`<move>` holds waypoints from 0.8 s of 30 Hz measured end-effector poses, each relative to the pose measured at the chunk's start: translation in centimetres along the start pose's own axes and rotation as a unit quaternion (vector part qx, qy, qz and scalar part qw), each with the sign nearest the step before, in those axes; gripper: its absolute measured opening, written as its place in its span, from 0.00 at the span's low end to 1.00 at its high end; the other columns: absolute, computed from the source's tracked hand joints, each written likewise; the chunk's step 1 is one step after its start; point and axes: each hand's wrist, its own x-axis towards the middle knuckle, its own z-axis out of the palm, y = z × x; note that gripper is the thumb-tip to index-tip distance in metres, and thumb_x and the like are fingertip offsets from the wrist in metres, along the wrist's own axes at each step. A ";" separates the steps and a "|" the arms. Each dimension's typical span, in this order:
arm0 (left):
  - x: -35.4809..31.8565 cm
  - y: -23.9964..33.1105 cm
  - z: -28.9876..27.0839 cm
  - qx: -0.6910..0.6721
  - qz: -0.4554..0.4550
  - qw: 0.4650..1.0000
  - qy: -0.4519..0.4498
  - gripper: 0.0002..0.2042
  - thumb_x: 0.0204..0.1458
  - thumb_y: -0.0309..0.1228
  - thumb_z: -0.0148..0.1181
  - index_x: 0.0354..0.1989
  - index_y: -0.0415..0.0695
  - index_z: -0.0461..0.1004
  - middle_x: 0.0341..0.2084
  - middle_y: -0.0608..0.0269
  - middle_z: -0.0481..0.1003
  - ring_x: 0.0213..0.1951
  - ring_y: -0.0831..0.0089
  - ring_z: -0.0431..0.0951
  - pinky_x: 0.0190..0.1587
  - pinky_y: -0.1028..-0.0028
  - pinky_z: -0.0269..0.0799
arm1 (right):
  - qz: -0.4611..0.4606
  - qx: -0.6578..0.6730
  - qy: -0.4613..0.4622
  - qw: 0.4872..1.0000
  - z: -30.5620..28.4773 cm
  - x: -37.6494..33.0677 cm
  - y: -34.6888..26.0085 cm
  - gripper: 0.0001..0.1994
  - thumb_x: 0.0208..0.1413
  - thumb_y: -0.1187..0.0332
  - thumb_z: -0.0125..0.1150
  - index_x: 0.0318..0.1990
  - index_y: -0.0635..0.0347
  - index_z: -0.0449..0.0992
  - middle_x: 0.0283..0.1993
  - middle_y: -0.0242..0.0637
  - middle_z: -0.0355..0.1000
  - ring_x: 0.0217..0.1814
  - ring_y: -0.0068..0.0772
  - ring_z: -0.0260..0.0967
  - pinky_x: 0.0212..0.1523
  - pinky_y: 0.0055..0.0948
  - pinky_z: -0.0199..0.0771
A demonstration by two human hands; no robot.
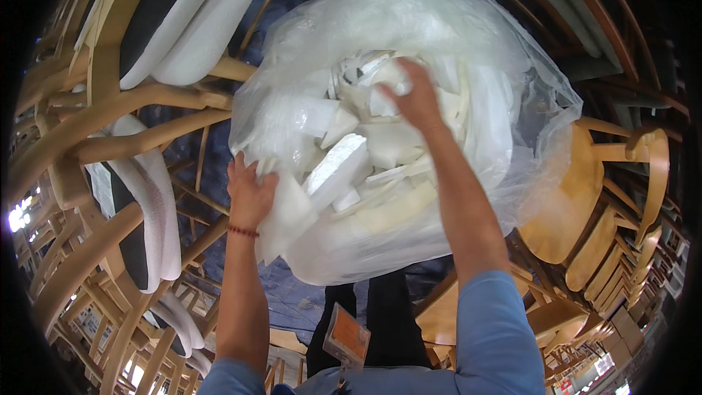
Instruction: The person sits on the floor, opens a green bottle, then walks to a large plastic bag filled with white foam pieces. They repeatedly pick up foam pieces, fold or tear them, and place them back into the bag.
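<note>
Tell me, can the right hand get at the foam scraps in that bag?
Probably yes. The right hand is already inside the open top of the clear bag, on the white foam scraps, with nothing between them. The left hand grips the bag's near edge, which seems to hold the mouth open.

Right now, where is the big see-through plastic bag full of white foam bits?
The big clear plastic bag of white foam pieces fills the middle of the head view, between stacked wooden chairs. The left hand grips its lower left edge; the right hand reaches inside.
</note>
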 end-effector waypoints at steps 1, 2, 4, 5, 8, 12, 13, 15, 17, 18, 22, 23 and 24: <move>0.1 -1.4 0.9 0.031 -0.053 0.998 -0.008 0.23 0.48 0.35 0.62 0.50 0.33 0.76 0.48 0.43 0.77 0.52 0.53 0.77 0.56 0.66 0.70 | -0.020 0.057 -0.075 0.995 3.2 -0.6 -3.5 0.34 0.46 0.53 0.74 0.59 0.60 0.72 0.65 0.52 0.65 0.67 0.52 0.61 0.66 0.44 0.62; 1.3 -1.4 1.4 -0.063 -0.113 0.989 -0.078 0.22 0.48 0.35 0.62 0.49 0.32 0.76 0.45 0.43 0.78 0.50 0.53 0.78 0.54 0.66 0.71 | -0.108 -0.028 -0.135 0.985 5.7 -0.9 -4.9 0.39 0.45 0.50 0.73 0.64 0.57 0.68 0.68 0.52 0.61 0.70 0.53 0.58 0.68 0.46 0.58; 2.0 -2.5 1.3 -0.241 -0.249 0.916 -0.200 0.22 0.48 0.35 0.62 0.47 0.29 0.76 0.39 0.43 0.80 0.45 0.54 0.81 0.50 0.65 0.73 | -0.071 -0.045 -0.221 0.972 10.1 -2.8 -8.4 0.39 0.48 0.51 0.70 0.67 0.52 0.65 0.70 0.52 0.59 0.71 0.55 0.56 0.69 0.48 0.56; 2.6 -2.2 1.0 -0.221 -0.265 0.925 -0.160 0.18 0.50 0.34 0.60 0.42 0.29 0.77 0.30 0.49 0.81 0.36 0.62 0.82 0.40 0.66 0.75 | -0.037 -0.064 -0.253 0.965 11.7 -3.7 -8.6 0.37 0.49 0.52 0.69 0.67 0.51 0.65 0.70 0.52 0.59 0.71 0.54 0.56 0.69 0.48 0.56; 4.6 -2.2 -3.8 -0.327 -0.284 0.897 -0.088 0.13 0.52 0.32 0.60 0.38 0.31 0.76 0.32 0.56 0.80 0.30 0.69 0.80 0.35 0.71 0.75 | 0.033 -0.093 -0.262 0.960 13.5 -7.0 -5.3 0.34 0.51 0.58 0.66 0.67 0.50 0.65 0.69 0.52 0.60 0.70 0.55 0.57 0.68 0.49 0.57; 1.7 -5.9 -8.6 -0.559 -0.243 0.790 -0.067 0.09 0.57 0.27 0.55 0.41 0.36 0.76 0.33 0.58 0.80 0.33 0.71 0.82 0.38 0.72 0.79 | 0.056 -0.069 -0.129 0.988 10.4 -11.5 0.0 0.28 0.53 0.62 0.61 0.64 0.49 0.69 0.65 0.55 0.64 0.59 0.55 0.69 0.60 0.48 0.68; 0.6 -6.6 -8.6 -0.574 -0.236 0.783 -0.048 0.09 0.57 0.28 0.55 0.42 0.35 0.75 0.34 0.58 0.80 0.34 0.70 0.81 0.38 0.72 0.79 | 0.077 -0.131 -0.160 0.975 8.9 -12.2 1.2 0.25 0.53 0.62 0.60 0.60 0.49 0.72 0.65 0.54 0.64 0.57 0.55 0.70 0.58 0.46 0.70; -1.8 -8.9 -8.0 -0.647 -0.205 0.733 -0.038 0.14 0.59 0.29 0.53 0.50 0.36 0.72 0.42 0.55 0.79 0.43 0.66 0.81 0.47 0.67 0.78 | 0.131 -0.235 -0.299 0.915 5.9 -12.4 3.0 0.21 0.54 0.59 0.58 0.57 0.43 0.77 0.70 0.46 0.60 0.63 0.50 0.66 0.62 0.44 0.68; -2.6 -10.4 -6.9 -0.708 -0.181 0.682 -0.018 0.15 0.61 0.32 0.52 0.53 0.36 0.70 0.45 0.53 0.78 0.46 0.63 0.80 0.52 0.63 0.76 | 0.163 -0.320 -0.387 0.849 2.7 -12.5 4.1 0.20 0.54 0.60 0.57 0.55 0.42 0.78 0.72 0.44 0.57 0.69 0.44 0.61 0.63 0.43 0.66; -2.6 -10.9 -6.4 -0.737 -0.166 0.655 -0.012 0.16 0.62 0.33 0.52 0.54 0.36 0.69 0.47 0.52 0.77 0.48 0.61 0.79 0.54 0.60 0.75 | 0.191 -0.330 -0.374 0.846 1.7 -12.6 4.8 0.19 0.53 0.62 0.56 0.54 0.42 0.78 0.69 0.42 0.61 0.70 0.41 0.59 0.64 0.43 0.65; -3.9 -13.1 -5.5 -0.814 -0.149 0.559 -0.046 0.19 0.63 0.36 0.50 0.59 0.38 0.68 0.53 0.51 0.75 0.55 0.56 0.75 0.61 0.54 0.68 | 0.135 -0.368 -0.255 0.884 1.6 -9.9 -1.8 0.16 0.52 0.68 0.54 0.48 0.54 0.79 0.56 0.44 0.70 0.61 0.44 0.66 0.58 0.44 0.68; -3.8 -12.8 -5.4 -0.824 -0.142 0.546 -0.051 0.19 0.63 0.36 0.50 0.59 0.38 0.68 0.54 0.51 0.75 0.55 0.56 0.75 0.61 0.54 0.68 | 0.085 -0.287 -0.236 0.925 2.6 -9.0 -3.9 0.15 0.51 0.70 0.54 0.46 0.57 0.79 0.53 0.44 0.71 0.58 0.46 0.67 0.57 0.44 0.69; -3.3 -12.1 -5.2 -0.834 -0.133 0.532 -0.061 0.19 0.63 0.36 0.50 0.59 0.38 0.68 0.54 0.52 0.75 0.56 0.56 0.75 0.62 0.54 0.67 | 0.038 -0.206 -0.211 0.955 3.9 -7.8 -6.0 0.14 0.49 0.72 0.55 0.44 0.59 0.79 0.50 0.45 0.73 0.55 0.48 0.69 0.55 0.43 0.70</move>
